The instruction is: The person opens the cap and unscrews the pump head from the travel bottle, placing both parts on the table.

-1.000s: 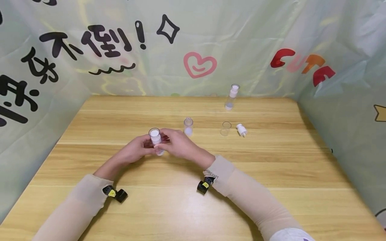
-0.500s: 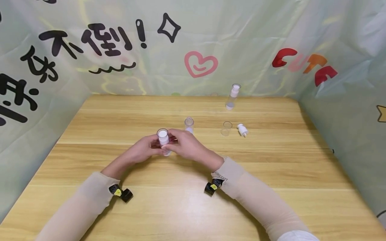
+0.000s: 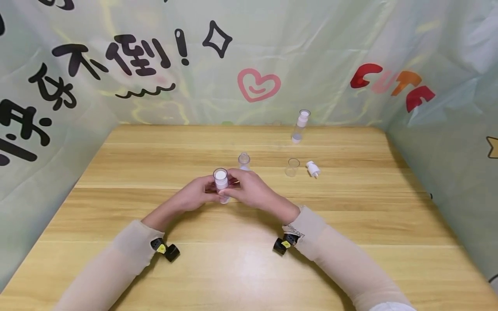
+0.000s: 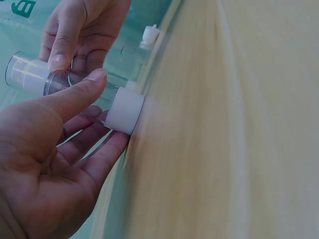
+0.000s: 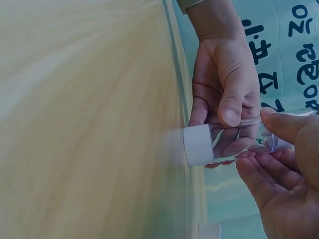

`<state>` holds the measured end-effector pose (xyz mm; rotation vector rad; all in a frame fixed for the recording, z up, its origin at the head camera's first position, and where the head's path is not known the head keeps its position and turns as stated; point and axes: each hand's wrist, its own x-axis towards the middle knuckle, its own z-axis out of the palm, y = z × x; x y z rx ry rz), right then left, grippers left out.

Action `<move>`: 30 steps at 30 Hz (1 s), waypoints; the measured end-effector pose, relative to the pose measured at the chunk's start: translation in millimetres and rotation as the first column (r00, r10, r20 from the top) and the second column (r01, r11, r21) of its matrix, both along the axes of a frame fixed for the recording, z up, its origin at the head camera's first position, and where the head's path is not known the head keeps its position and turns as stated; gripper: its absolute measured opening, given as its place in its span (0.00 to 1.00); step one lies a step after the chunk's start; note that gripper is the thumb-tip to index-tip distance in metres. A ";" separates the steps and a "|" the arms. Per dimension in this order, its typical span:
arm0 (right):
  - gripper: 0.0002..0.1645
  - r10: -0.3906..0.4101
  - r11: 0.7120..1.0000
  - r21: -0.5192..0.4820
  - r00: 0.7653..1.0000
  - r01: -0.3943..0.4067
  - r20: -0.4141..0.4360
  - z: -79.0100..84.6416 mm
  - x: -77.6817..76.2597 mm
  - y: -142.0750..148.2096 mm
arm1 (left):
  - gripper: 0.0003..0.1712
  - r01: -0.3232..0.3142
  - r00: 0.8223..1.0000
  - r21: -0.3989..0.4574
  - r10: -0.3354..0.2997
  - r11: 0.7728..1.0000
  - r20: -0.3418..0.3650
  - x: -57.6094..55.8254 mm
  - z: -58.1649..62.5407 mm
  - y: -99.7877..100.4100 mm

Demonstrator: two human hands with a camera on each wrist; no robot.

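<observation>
Watching from my remote seat, I note the left hand [image 3: 192,195] with thumb and fingers closed round the clear plastic body of a white-topped cylindrical pump bottle [image 3: 221,183], roughly upright at the pale wood table [image 3: 241,268], while the right hand [image 3: 254,190] pinches it higher, near the collar. Cannot tell whether its white base [image 4: 124,110] touches wood; I judge smooth plastic could slip if the 2 hands twist unevenly, or right-hand knuckles could tip the clear, pumpless bottle [image 3: 244,160] just behind.

Both beige sleeves [image 3: 110,263] bear black wrist cameras [image 3: 172,252] (each with a yellow patch).
</observation>
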<state>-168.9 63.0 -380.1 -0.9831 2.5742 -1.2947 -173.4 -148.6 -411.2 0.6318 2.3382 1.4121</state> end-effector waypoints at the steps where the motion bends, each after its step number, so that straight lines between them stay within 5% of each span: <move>1: 0.22 0.000 1.000 -0.005 1.000 0.000 -0.001 -0.3 0.2 1.5 | 0.30 0.005 1.000 0.005 -0.005 1.000 0.001 0.2 0.2 1.7; 30: 0.26 -0.039 0.999 0.016 0.999 0.039 0.005 -0.1 10.0 41.3 | 0.32 0.075 0.997 0.014 -0.075 0.997 0.009 -0.9 -1.0 39.8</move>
